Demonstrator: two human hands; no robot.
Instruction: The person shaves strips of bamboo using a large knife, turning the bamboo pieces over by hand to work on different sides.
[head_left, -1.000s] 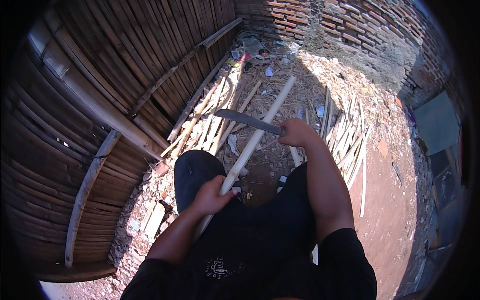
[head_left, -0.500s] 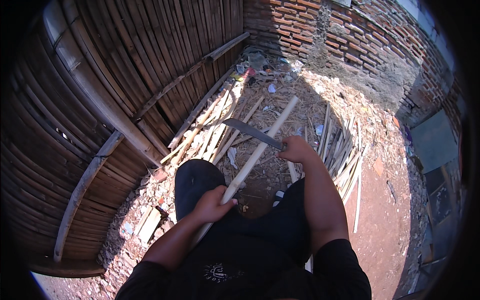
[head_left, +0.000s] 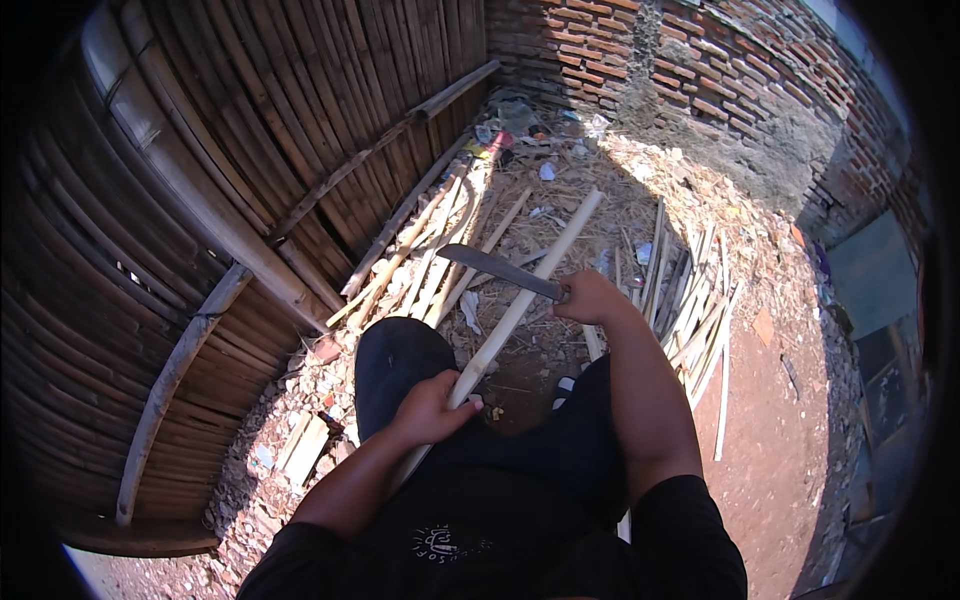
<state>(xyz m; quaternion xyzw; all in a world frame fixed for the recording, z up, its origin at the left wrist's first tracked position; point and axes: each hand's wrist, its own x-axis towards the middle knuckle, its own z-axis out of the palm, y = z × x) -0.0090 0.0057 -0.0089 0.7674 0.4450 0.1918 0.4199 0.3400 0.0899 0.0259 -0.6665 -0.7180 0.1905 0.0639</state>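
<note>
My left hand [head_left: 437,407] is closed around the near part of a long, pale bamboo strip [head_left: 522,302], which slants away from my lap toward the upper right. In my right hand [head_left: 590,299] is the handle of a machete [head_left: 497,267]. Its dark, broad blade points left and lies across the strip, a short way below the strip's far end. Whether the edge bites into the strip I cannot tell. The strip's near end is hidden by my left forearm.
Loose bamboo strips [head_left: 700,310] lie in a pile on the right, and more strips [head_left: 440,265] rest along the slatted wall [head_left: 290,110] on the left. Shavings and litter cover the ground ahead, up to a brick wall [head_left: 720,75]. Rubble [head_left: 270,500] lies at lower left.
The machete's blade has tilted slightly and its tip has shifted a little left. Both hands keep their grips, and the strip stays nearly in place.
</note>
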